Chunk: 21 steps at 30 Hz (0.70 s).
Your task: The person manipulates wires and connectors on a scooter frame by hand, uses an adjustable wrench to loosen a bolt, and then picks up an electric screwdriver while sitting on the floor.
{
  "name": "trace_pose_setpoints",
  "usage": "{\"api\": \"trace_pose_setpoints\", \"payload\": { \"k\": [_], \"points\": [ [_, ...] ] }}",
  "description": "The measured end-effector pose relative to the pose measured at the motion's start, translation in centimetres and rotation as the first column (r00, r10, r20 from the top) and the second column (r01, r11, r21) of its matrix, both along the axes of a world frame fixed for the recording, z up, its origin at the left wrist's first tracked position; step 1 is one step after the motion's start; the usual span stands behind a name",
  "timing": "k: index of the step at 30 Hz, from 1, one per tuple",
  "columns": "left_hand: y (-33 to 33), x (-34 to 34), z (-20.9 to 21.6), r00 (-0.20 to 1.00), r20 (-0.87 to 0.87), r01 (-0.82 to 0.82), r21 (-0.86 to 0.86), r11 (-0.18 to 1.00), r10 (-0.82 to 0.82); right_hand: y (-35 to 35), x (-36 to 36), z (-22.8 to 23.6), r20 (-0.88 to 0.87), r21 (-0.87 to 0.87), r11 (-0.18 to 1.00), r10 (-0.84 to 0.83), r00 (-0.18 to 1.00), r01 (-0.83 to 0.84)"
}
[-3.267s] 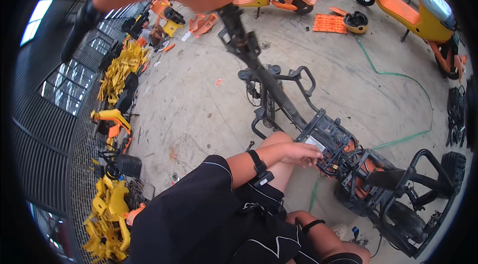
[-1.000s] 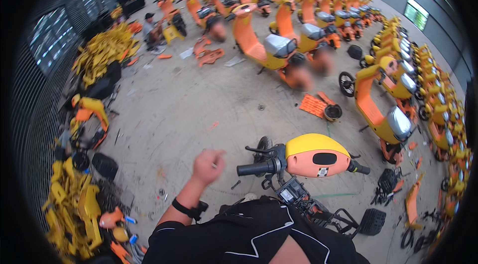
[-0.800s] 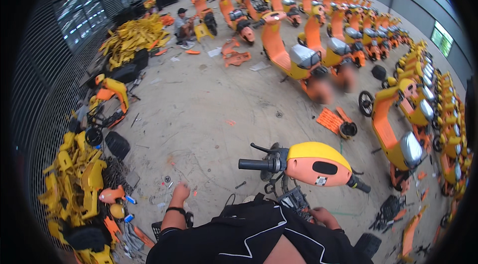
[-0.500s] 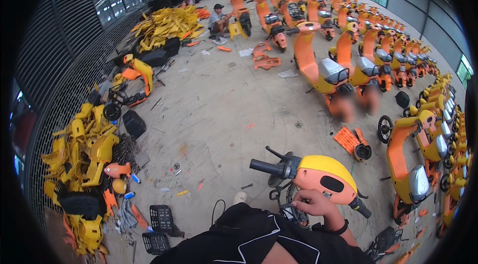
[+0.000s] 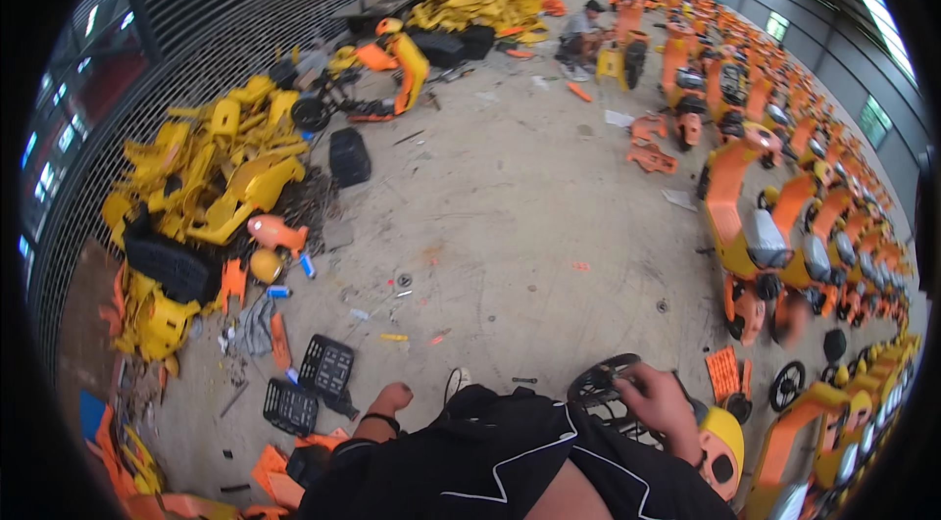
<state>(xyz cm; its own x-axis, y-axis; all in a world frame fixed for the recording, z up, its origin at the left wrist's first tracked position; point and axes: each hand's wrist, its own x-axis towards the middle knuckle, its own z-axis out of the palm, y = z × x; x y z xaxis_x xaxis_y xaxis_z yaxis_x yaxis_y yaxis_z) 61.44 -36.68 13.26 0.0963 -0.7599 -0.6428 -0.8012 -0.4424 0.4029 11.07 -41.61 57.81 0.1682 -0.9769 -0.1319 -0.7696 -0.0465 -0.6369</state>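
Note:
My right hand (image 5: 659,400) is raised over the front of a yellow and orange scooter (image 5: 722,437), its fingers curled together. Whatever those fingers hold, if anything, is too small to make out. Just beside the fingertips shows the scooter's dark front wheel (image 5: 580,385). Low on the other side, my left hand (image 5: 395,396) is curled with a dark band at the wrist; its contents are hidden. It is closest to two black plastic baskets (image 5: 327,365) on the floor, apart from them.
Yellow body panels (image 5: 211,157) are heaped along the mesh wall at left. A partly stripped scooter (image 5: 407,69) stands beyond them. Rows of orange scooters (image 5: 730,192) line the right side. Another person (image 5: 580,38) sits low at the back. Orange panels (image 5: 651,143) lie on the floor.
The view has swung left, putting the near scooter at the lower right. My left hand has come into sight. My right hand has moved from beside the scooter's headlight cover to above its front wheel.

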Motion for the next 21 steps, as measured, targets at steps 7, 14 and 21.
{"api": "trace_pose_setpoints", "payload": {
  "k": [7, 14, 21],
  "points": [
    [-5.4, 10.3, -0.9, 0.912, -0.016, -0.398, -0.277, 0.875, 0.41, -5.4, 4.3, -0.4, -0.365, 0.343, 0.937, 0.193, 0.911, -0.061],
    [-1.3, 10.5, 1.3, 0.686, -0.061, -0.712, -0.265, 0.651, 0.725, -15.5, 15.9, 0.9, -0.422, 0.558, 0.811, 0.461, 0.78, -0.178],
    [10.3, 2.7, -1.4, 0.568, 0.066, -0.823, 0.014, 0.568, 0.82, -29.0, 18.0, -8.8, -0.274, 0.436, 0.702, 0.699, 0.66, -0.563]
  ]
}}
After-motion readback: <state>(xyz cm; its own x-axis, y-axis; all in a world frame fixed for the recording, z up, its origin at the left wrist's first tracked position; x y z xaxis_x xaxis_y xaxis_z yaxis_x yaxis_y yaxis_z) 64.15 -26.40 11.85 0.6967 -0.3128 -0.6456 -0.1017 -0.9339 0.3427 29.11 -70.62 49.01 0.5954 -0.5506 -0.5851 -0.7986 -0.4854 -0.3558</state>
